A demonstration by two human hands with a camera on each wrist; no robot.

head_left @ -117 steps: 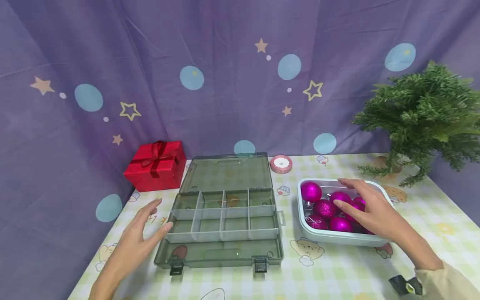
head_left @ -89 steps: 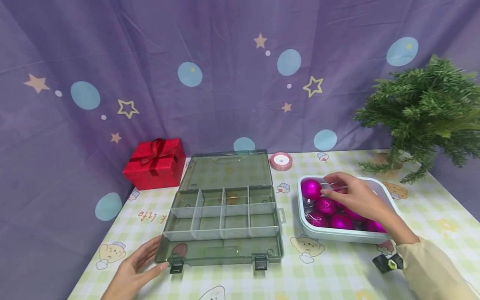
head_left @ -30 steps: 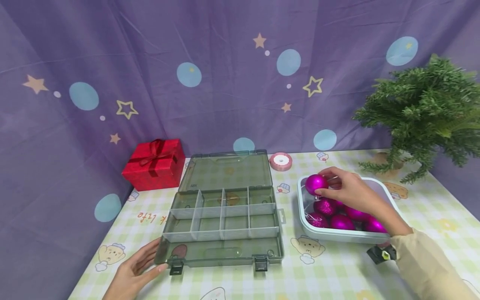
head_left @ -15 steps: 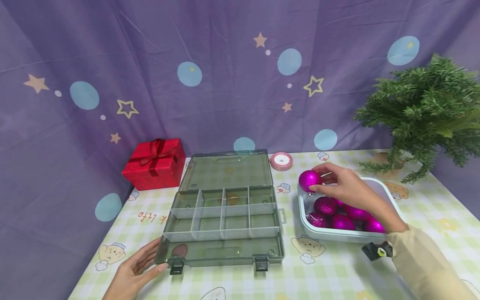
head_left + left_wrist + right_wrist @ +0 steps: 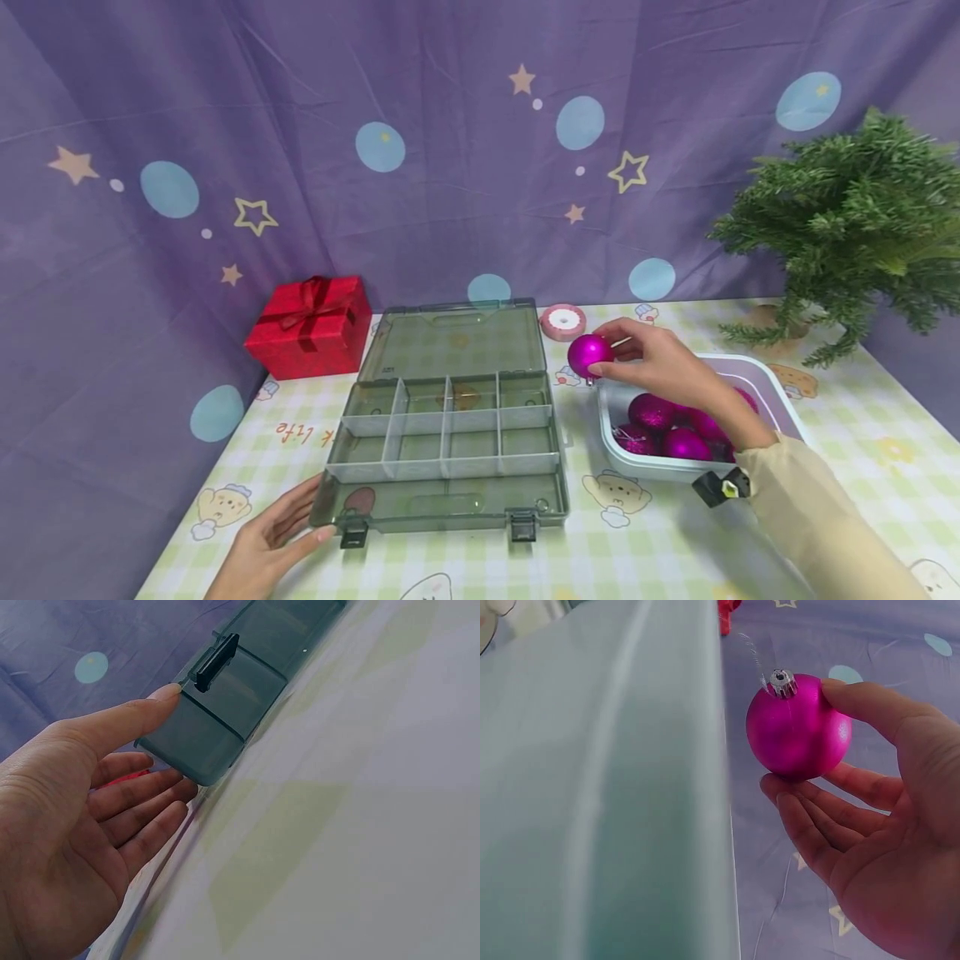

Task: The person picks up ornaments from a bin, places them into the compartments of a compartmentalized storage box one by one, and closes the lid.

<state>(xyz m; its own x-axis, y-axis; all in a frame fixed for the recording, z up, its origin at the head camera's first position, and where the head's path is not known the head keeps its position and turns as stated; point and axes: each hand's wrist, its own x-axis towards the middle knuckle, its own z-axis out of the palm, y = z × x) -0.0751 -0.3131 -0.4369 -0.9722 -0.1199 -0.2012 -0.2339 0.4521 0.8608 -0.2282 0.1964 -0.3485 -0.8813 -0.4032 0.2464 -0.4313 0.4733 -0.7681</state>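
Observation:
A shiny magenta Christmas ball (image 5: 588, 356) with a silver cap is pinched between the thumb and fingers of my right hand (image 5: 660, 358). It hangs just past the left rim of a pale blue tub (image 5: 675, 471), and the right wrist view shows its silver loop of string (image 5: 759, 660). Several magenta balls (image 5: 651, 412) lie in the tub under my wrist. My left hand (image 5: 262, 546) touches the front left corner of a grey-green see-through compartment case (image 5: 450, 527), its thumb at the front and its loosely extended fingers at the side. The case's lid lies back.
Behind the case stand a red gift box (image 5: 311, 329) with a bow, at left, and a pink ribbon roll (image 5: 564, 322), at right. A small artificial fir tree (image 5: 855, 233) fills the back right. A purple curtain (image 5: 450, 208) closes off the back.
My right hand has lifted the magenta ball out of the tub and carried it left over the rim. My left hand moved down to the case's corner earlier and has stayed there.

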